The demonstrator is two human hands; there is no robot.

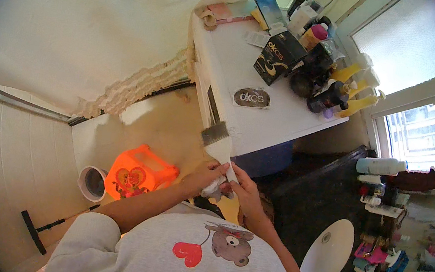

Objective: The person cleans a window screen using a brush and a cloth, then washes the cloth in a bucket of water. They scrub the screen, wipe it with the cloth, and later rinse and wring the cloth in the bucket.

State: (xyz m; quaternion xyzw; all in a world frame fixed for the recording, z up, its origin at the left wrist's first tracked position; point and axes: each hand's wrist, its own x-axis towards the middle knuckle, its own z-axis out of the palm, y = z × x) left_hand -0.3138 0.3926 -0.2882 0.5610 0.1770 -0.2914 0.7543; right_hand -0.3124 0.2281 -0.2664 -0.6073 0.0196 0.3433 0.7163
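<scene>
A wide flat brush [217,140] with a white handle and grey-black bristles points away from me, just off the white cabinet's near corner. My right hand [247,188] grips the lower end of its handle. Close beside it, my left hand [208,176] touches the handle with its fingertips and holds a crumpled white cloth or tissue [214,189] against the handle's lower part. The fingers under the handle are partly hidden.
On the white cabinet [228,58] are a black printed box [280,57], an oval label [252,98] and several bottles [333,96]. An orange plastic stool [139,175] and a pink bucket [92,183] stand left. At right, a black countertop holds a white basin [328,254].
</scene>
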